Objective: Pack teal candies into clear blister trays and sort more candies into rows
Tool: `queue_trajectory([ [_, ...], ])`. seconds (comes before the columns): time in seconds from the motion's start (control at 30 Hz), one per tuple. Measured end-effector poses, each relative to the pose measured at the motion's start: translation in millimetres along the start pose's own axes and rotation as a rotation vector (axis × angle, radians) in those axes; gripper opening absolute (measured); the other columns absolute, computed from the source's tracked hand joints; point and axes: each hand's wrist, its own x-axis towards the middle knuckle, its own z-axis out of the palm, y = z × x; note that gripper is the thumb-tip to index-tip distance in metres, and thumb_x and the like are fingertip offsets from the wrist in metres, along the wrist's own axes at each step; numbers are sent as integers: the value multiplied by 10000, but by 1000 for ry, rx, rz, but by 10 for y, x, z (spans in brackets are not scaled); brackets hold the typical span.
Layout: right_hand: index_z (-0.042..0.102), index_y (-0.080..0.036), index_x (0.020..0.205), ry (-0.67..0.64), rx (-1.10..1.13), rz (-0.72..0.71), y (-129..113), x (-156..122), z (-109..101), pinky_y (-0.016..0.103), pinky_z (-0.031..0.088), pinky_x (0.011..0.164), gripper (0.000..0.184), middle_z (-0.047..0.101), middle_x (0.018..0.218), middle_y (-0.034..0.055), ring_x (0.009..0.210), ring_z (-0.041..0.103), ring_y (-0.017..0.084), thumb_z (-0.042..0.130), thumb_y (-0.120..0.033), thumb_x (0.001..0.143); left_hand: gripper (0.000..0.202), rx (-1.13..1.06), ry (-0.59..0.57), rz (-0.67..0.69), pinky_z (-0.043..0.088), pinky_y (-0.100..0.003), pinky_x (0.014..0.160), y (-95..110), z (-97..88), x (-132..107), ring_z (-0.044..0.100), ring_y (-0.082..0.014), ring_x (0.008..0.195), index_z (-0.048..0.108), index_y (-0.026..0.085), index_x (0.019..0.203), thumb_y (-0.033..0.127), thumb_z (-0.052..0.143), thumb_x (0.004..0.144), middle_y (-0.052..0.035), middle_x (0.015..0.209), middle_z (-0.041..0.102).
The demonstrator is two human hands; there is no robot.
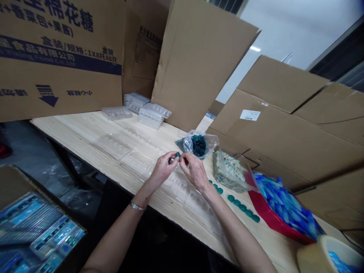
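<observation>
Over the table, my left hand (164,167) pinches a small dark teal piece (178,154) between its fingertips. My right hand (195,170) meets it from the right, thumb and fingers closed at the same piece; the exact contact is too small to make out. Just behind the hands sits an opened clear plastic bag (212,142) with dark teal pieces (198,145) in it. Below and beside the hands, clear plastic trays (136,160) with moulded compartments lie in rows. Teal hexagonal pieces (242,207) form a line on the table right of my right forearm.
A clear box (227,170) of pale pieces and a red tray (264,212) of blue pieces stand right. A cream tub (309,254) is at the near right corner. Stacked clear boxes (150,116) stand behind. Cardboard (204,57) walls the table's back. A carton (25,185) holds filled boxes lower left.
</observation>
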Motion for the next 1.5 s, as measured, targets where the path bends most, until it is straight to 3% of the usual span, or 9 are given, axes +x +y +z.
queue_trajectory([
  [0.2,553,-162,874,24,-56,-41,-29,-22,41,255,411,687,165,586,778,63,728,549,160,391,-179,847,191,60,54,42,454,-261,723,-16,-41,1,608,-157,755,650,197,893,166,525,753,-41,831,685],
  [0.33,560,-169,862,15,29,-18,-39,-39,46,260,422,696,163,584,783,59,732,551,156,400,-187,842,181,58,-2,22,456,-256,699,-17,-93,3,612,-158,738,649,202,905,198,557,750,-38,827,687],
  [0.47,580,-173,871,-36,396,216,-1,1,42,253,458,627,141,587,721,18,652,554,129,498,-270,810,207,112,25,133,435,-295,807,-8,-150,-6,604,-181,845,659,215,931,175,517,786,-58,916,678],
  [0.6,603,-165,970,-98,849,479,83,108,62,246,488,569,334,626,718,11,629,589,122,599,-411,743,252,119,-29,220,408,-318,860,13,-145,-32,581,-197,901,659,230,983,157,507,796,-76,955,652],
  [0.73,681,-152,792,-64,963,540,187,187,83,250,489,594,297,640,625,4,563,580,107,686,-417,659,217,127,-19,228,405,-315,855,13,-128,-33,573,-195,880,660,230,960,177,535,790,-73,918,643],
  [0.87,697,-166,803,-19,1037,558,218,190,87,283,506,663,284,681,700,23,641,622,136,717,-391,631,152,187,68,206,413,-300,804,-25,-162,6,568,-182,807,660,220,892,187,574,771,-57,845,642],
  [1.27,705,-162,842,-44,979,545,210,156,120,274,499,645,287,686,685,26,617,626,141,700,-382,658,133,369,84,341,456,-265,751,-33,-145,6,601,-146,790,620,170,913,200,537,813,-47,839,657],
  [1.4,703,-158,851,60,591,372,431,164,183,278,486,664,220,696,779,57,699,633,170,634,-326,728,200,297,184,211,459,-251,714,-4,-251,37,610,-137,736,639,168,945,270,594,779,-40,808,668],
  [1.5,702,-157,828,23,280,176,605,154,299,277,470,726,155,693,850,76,776,632,177,576,-229,775,185,235,205,116,455,-246,689,23,-325,56,607,-134,717,655,168,901,289,592,776,-40,804,675],
])
